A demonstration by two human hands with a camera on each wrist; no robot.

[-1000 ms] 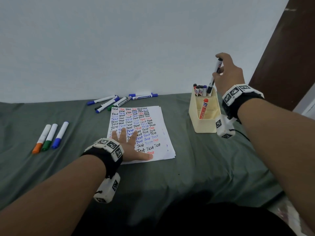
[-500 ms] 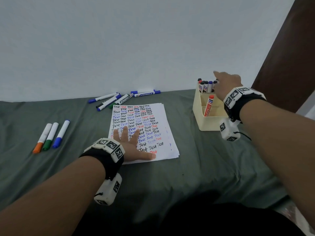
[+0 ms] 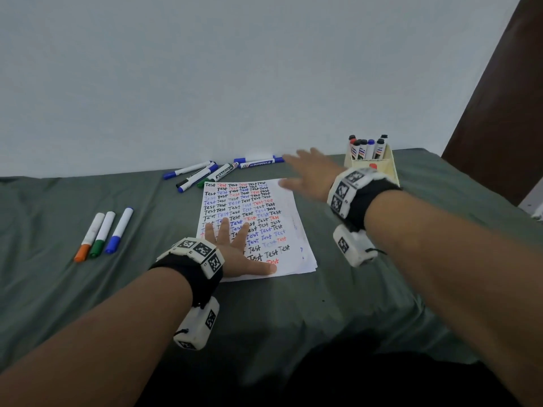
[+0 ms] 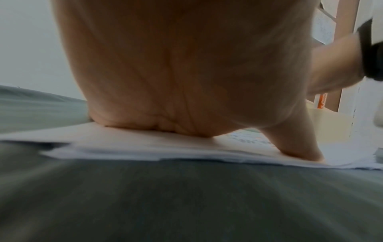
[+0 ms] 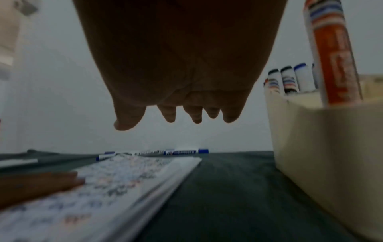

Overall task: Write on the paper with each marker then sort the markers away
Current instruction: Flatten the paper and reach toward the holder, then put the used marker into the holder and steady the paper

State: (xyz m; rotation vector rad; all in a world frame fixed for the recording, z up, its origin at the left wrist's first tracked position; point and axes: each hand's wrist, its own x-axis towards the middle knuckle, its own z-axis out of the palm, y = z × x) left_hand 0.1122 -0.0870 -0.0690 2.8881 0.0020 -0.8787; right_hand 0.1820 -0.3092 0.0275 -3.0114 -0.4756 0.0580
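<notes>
Reaching empty, fingers spread, the right hand (image 3: pixel 305 174) is hovering over the paper's (image 3: pixel 282 230) far corner, near loose markers (image 3: pixel 223 171) lying by the bed's (image 3: pixel 352 289) far edge. The left hand (image 3: pixel 235 251) is pressing flat on the paper. Several markers are standing in the holder (image 3: pixel 390 168); three more (image 3: pixel 102 233) are waiting leftward. Judged roughly half done; nothing is obstructing.

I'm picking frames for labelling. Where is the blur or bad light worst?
Head view: the right hand is motion-smeared, while the paper is sharp. Left wrist view: soft throughout, the cloth streaked. Right wrist view: palm backlit and dark, paper text blurred.
</notes>
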